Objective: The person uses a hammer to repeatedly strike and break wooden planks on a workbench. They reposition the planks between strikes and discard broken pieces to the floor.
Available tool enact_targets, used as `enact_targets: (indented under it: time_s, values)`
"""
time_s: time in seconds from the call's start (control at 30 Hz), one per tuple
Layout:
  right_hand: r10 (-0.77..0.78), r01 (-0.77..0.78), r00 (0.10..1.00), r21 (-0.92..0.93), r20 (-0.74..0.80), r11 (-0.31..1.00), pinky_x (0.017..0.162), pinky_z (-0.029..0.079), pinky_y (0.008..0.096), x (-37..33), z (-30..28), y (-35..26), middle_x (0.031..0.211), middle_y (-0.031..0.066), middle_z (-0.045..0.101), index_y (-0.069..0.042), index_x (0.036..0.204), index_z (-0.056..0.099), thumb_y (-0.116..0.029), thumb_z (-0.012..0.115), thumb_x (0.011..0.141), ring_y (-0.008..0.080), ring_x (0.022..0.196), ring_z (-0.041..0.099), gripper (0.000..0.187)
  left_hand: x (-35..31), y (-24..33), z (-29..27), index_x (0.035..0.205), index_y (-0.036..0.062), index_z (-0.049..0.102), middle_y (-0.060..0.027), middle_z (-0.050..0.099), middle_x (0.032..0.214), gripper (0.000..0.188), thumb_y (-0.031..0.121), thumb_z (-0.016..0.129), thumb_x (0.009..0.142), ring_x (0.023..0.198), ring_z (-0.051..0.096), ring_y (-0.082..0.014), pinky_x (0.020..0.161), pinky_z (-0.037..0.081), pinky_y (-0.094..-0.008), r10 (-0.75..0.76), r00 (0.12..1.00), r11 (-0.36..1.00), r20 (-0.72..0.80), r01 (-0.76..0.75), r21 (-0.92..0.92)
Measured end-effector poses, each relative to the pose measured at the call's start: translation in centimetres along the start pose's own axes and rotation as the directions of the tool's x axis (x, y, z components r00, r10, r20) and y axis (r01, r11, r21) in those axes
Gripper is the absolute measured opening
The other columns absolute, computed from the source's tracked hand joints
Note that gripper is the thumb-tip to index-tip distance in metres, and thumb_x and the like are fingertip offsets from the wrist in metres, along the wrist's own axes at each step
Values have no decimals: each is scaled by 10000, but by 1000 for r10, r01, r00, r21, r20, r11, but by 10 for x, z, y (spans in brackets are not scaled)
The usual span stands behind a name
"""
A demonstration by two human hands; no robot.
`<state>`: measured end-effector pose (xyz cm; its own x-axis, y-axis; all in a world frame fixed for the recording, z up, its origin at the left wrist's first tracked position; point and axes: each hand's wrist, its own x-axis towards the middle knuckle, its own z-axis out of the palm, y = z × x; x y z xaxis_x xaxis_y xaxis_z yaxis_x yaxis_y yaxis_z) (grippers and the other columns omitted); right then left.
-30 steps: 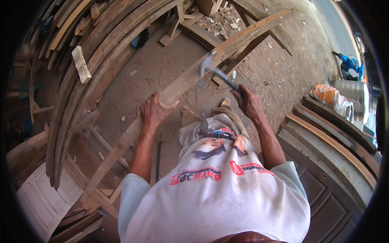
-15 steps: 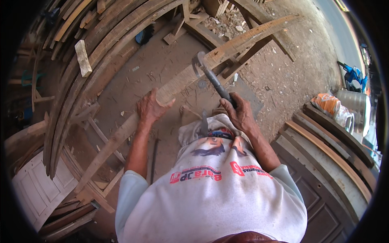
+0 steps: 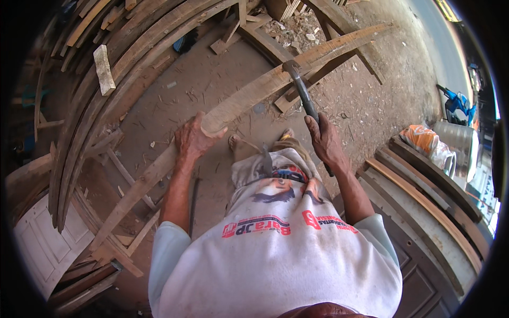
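Note:
A long curved wooden plank (image 3: 254,93) runs from lower left to upper right across the dirt floor. My left hand (image 3: 194,139) grips its near edge about midway along. My right hand (image 3: 326,142) is closed around the dark handle of a hammer (image 3: 302,90). The hammer's metal head rests on or just over the plank's top face, to the right of my left hand. My feet in sandals show below the plank.
Stacked curved timbers (image 3: 95,90) arc along the left. A small wood block (image 3: 103,69) lies on them. Offcuts and braces (image 3: 297,95) sit under the plank. Curved boards and a panelled door (image 3: 424,201) lie right, near an orange sack (image 3: 421,139) and a white panel (image 3: 47,249).
The hammer has swung down from a raised position until its head meets the plank. My left hand has kept its hold on the plank.

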<state>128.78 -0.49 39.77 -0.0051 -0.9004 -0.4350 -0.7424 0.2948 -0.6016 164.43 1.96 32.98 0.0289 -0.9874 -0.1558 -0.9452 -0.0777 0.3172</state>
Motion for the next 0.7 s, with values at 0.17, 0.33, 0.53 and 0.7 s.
enact_targets:
  time_s: [0.17, 0.33, 0.53, 0.7]
  values:
    - [-97, 149, 981, 337, -166, 929, 537, 442, 305, -26, -24, -36, 689, 21, 521, -35, 977, 568, -578, 555, 1014, 143, 590, 510, 544, 6, -7, 7, 1192, -4, 642, -241, 737, 932, 812, 617, 820, 699, 896, 730, -425, 755, 573, -521, -2, 1000, 999, 7, 3, -40]
    - [-562, 830, 555, 459, -614, 318, 517, 458, 335, -44, -80, -73, 732, 70, 545, -64, 1152, 565, -639, 570, 970, 162, 575, 522, 603, 0, -11, 12, 1192, 10, 638, -238, 735, 959, 806, 623, 817, 701, 898, 729, -419, 763, 570, -519, -8, 1000, 1000, -12, 8, -23]
    - [-431, 519, 848, 319, -310, 793, 623, 473, 382, -4, -24, -2, 740, 100, 562, -8, 1035, 556, -546, 593, 998, 206, 650, 540, 541, 6, -3, 2, 1188, 19, 638, -232, 736, 973, 794, 614, 819, 696, 907, 726, -416, 771, 571, -510, -42, 994, 998, 103, 47, -43]
    - [149, -129, 989, 363, -26, 923, 531, 467, 337, -5, -16, 0, 690, 49, 557, -16, 975, 565, -602, 523, 1019, 148, 583, 550, 590, 15, -5, 3, 1226, 2, 633, -230, 738, 993, 826, 609, 818, 698, 929, 727, -419, 796, 571, -511, -34, 999, 998, -1, 34, -50]
